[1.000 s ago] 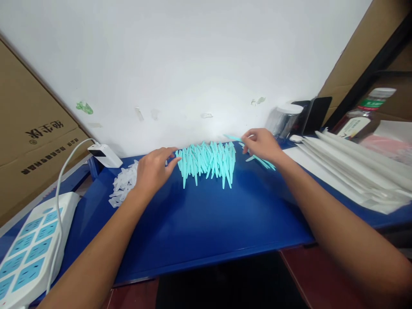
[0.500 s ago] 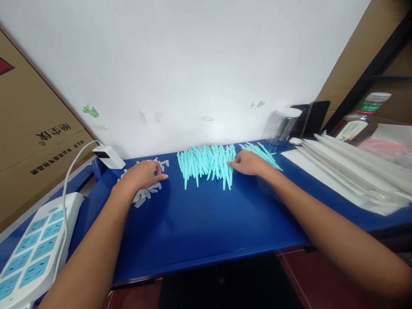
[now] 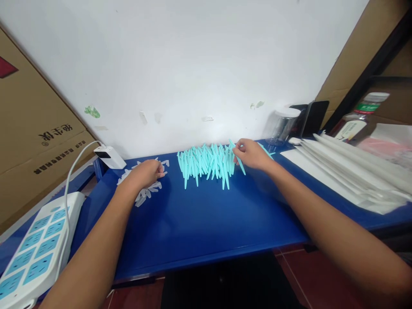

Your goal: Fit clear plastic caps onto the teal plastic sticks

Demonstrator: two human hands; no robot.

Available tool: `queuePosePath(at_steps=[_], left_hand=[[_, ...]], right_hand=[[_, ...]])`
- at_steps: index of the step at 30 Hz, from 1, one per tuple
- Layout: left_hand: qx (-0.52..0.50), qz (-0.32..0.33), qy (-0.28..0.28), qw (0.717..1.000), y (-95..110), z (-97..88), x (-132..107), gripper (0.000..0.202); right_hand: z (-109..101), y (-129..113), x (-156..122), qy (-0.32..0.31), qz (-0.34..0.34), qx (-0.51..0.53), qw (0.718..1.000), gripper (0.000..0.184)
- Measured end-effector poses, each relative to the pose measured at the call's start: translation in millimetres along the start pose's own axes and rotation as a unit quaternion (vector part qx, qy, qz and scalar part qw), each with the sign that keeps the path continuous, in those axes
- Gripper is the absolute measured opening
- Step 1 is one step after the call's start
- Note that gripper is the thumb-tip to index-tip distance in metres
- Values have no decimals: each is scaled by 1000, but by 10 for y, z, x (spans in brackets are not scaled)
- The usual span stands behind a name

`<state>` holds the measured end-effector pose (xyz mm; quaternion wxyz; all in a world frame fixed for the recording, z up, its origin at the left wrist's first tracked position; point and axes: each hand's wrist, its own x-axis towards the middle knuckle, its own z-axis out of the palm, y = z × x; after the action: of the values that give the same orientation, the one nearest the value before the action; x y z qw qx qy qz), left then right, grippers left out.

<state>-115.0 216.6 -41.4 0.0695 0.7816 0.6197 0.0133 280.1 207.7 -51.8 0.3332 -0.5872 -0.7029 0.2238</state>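
Observation:
A pile of thin turquoise plastic sticks (image 3: 206, 163) lies at the back of the blue table (image 3: 206, 223). My right hand (image 3: 252, 153) is at the pile's right edge, fingers pinched on one turquoise stick (image 3: 237, 158) that slants up out of the pile. More turquoise sticks lie behind that hand, mostly hidden. My left hand (image 3: 144, 173) rests with fingers curled on a heap of small clear plastic caps (image 3: 144, 189) left of the pile; whether it holds one is hidden.
A white power strip (image 3: 35, 249) and white charger (image 3: 109, 157) sit at the left by a cardboard box (image 3: 35, 141). On the right are stacked white packets (image 3: 350, 171), a clear jar (image 3: 283, 126), a dark phone (image 3: 313, 118) and a bottle (image 3: 363, 113).
My left hand moved left from the turquoise pile onto the clear caps. My right hand came down to the pile's right edge and lifted one stick between its fingers.

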Motion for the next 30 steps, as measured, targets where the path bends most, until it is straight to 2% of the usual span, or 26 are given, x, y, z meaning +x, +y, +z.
queuePosePath(at_steps=[4, 7, 10, 12, 13, 15, 18, 20, 22, 24, 26, 30], left_hand=[[-15, 78, 20, 997, 211, 68, -38, 23], [-59, 129, 46, 989, 367, 150, -76, 23], [-111, 166, 43, 979, 462, 176, -112, 23], [-143, 167, 25, 975, 495, 128, -150, 26], [-157, 166, 4, 973, 513, 86, -177, 30], [-184, 179, -77, 963, 570, -13, -255, 42], [-206, 234, -226, 923, 751, -109, -412, 53], [-204, 265, -292, 896, 914, -97, -516, 58], [-198, 282, -330, 879, 1064, -36, -594, 61], [-194, 288, -338, 875, 1161, 40, -633, 59], [-201, 288, -321, 879, 1197, 104, -631, 54], [-249, 268, -246, 898, 1176, 176, -563, 43]], right_hand=[[40, -85, -61, -44, -74, 121, 989, 28], [83, -171, -124, -72, -92, 122, 986, 34], [124, -216, -160, -101, -114, 105, 983, 34], [143, -214, -162, -114, -122, 90, 982, 32], [151, -207, -158, -114, -126, 81, 982, 31], [160, -190, -148, -104, -137, 66, 983, 29], [169, -182, -140, -92, -148, 59, 983, 27], [177, -187, -141, -93, -148, 60, 983, 26], [188, -189, -141, -94, -148, 55, 983, 25], [198, -183, -136, -92, -151, 47, 983, 25], [206, -171, -130, -91, -157, 41, 983, 25], [204, -164, -126, -91, -153, 44, 983, 26]])
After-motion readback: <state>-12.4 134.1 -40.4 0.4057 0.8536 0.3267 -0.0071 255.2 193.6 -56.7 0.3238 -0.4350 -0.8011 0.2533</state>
